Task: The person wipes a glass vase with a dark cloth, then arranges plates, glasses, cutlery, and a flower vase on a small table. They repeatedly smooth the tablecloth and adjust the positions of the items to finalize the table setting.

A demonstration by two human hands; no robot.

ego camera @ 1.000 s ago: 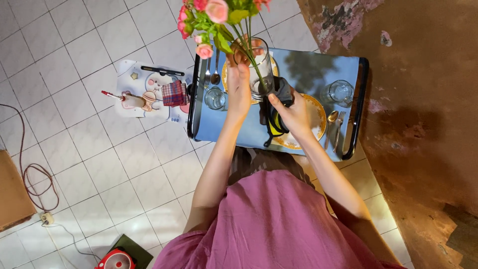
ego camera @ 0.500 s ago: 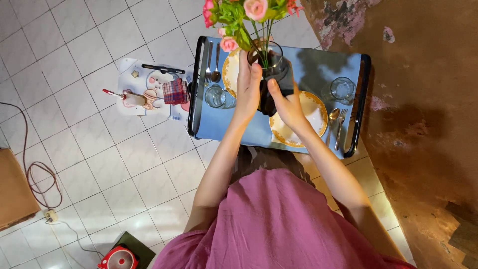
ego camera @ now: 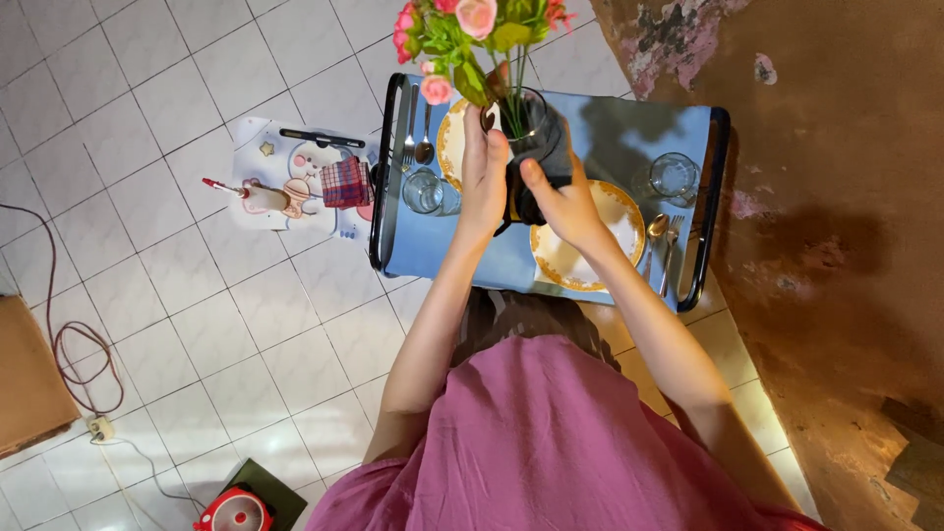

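Head view: vase (ego camera: 536, 123) (holding flowers (ego camera: 462, 39)) clasped between left hand (ego camera: 484, 177) and right hand (ego camera: 565, 202).

**Bright, even light with soft shadows on the bench**

Soft daylight fills the scene, brightest on the white floor tiles (ego camera: 197, 324) at left. The blue bench (ego camera: 629, 138) carries dark, soft-edged shadows of the flowers (ego camera: 462, 39) and vase. The brown wall (ego camera: 846, 197) at right sits dimmer. Focus is fairly sharp throughout; the flowers nearest the lens look slightly soft. Tile lines bend slightly at the edges.
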